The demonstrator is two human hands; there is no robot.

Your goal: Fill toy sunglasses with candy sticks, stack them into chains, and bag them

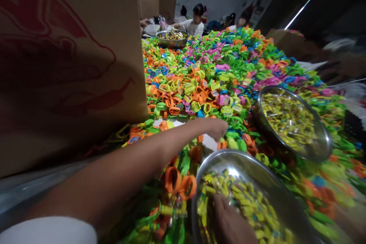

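Observation:
My left hand (217, 129) reaches out over the pile of colourful plastic toy watches (200, 93). Its fingers are curled down and mostly hidden behind the back of the hand, beside green and orange pieces. Down in the near metal bowl (274, 183), my right hand (228, 219) touches small yellow wrapped pieces (246, 198). That hand is blurred and its fingertips are out of sight among the pieces. Two orange rings (180, 183) lie left of the bowl's rim.
A large cardboard box (71, 65) stands close on the left. Another metal bowl (324, 137) of yellow pieces sits at right. Farther back are a third bowl (171, 44) and a person in white (194, 26).

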